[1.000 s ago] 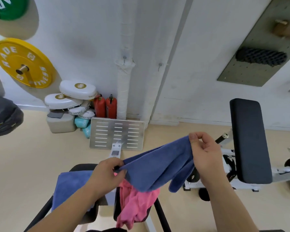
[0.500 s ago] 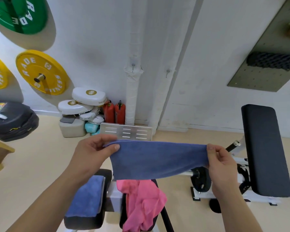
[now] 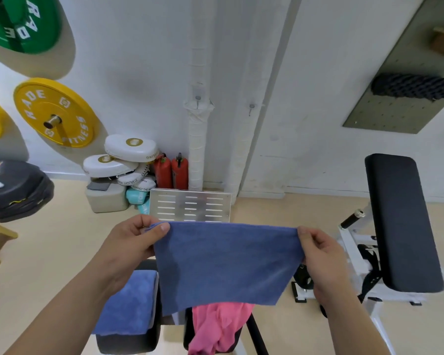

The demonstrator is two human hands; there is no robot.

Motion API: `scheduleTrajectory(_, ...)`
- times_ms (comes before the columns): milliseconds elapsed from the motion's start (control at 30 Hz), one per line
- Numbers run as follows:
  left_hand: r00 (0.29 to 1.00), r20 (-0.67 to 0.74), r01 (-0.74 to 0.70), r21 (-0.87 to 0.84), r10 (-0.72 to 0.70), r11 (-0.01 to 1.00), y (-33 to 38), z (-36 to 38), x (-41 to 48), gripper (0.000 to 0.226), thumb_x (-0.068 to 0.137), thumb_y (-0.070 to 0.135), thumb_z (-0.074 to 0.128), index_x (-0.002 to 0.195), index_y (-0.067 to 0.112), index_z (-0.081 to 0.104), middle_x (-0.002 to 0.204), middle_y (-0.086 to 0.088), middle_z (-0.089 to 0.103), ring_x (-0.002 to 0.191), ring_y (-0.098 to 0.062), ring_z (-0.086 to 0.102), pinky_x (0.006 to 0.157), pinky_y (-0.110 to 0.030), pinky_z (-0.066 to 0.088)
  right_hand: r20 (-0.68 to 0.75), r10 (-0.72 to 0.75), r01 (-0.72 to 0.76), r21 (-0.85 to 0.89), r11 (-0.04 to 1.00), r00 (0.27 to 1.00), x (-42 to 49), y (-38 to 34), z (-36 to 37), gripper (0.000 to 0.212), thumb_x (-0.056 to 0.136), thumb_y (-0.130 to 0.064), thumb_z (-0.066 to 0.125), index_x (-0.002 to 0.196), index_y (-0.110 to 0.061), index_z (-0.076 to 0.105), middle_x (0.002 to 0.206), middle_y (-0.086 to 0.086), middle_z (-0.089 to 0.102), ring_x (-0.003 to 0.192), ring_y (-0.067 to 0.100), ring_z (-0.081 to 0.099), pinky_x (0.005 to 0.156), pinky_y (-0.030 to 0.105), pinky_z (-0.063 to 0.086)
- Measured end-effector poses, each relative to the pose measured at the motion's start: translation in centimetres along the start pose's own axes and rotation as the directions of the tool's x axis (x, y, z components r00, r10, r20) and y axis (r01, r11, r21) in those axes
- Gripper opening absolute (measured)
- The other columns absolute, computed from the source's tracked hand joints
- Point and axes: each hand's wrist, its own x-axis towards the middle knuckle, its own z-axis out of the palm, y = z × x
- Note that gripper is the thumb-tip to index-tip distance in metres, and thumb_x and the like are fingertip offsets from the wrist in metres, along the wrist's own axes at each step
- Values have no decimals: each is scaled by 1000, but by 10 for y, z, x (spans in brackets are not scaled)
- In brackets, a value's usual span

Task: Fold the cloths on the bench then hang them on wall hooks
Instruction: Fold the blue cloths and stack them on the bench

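Both hands, left hand [image 3: 131,242] and right hand [image 3: 321,254], pinch the blue cloth [image 3: 226,262] by its top corners, stretched crosswise, wall hooks [image 3: 251,108] straight ahead.

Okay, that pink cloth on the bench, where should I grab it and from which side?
Probably by the bunched folds high on the pink cloth, a pinch grip coming down from above. It lies crumpled and drapes down the bench, so no clean corner or edge shows. Its top is hidden behind the held-up blue cloth.
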Motion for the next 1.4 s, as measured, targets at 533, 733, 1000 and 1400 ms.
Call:
scheduleTrajectory(533,979,-33,-198,75,201,977,11,106,-58,22,93,-3,67,94,17,77,80,9,80,77,1,76,65,-6,52,295,-117,85,121,989,948,-90,-39,79,14,91,-21,76,87,-32,84,90,-2,80,89,13,76,85,38,61)
scheduleTrajectory(733,980,6,-200,55,200,978,5,99,-64,35,96,-6,62,92,25,76,85,7,81,83,-5,77,71,-10,55,267,-153,139,72,988,951,-92,-36,75,19,93,-19,74,85,-35,82,92,-7,79,91,11,74,79,24,58)
scheduleTrajectory(1000,979,-129,-161,7,160,987,-3,97,-67,18,92,-1,69,94,15,77,80,5,81,77,-5,77,64,-8,54,298,-101,70,113,991,949,-100,-30,77,13,90,-14,77,87,-25,83,85,-3,81,86,18,78,83,36,63)
scheduleTrajectory(1400,968,24,-252,144,251,957,-2,84,-63,25,90,-6,69,96,17,77,89,5,81,88,-8,76,84,-20,59,367,-148,129,77,989,918,-89,-33,64,29,94,-45,64,90,-23,83,86,3,77,83,16,73,74,35,62)
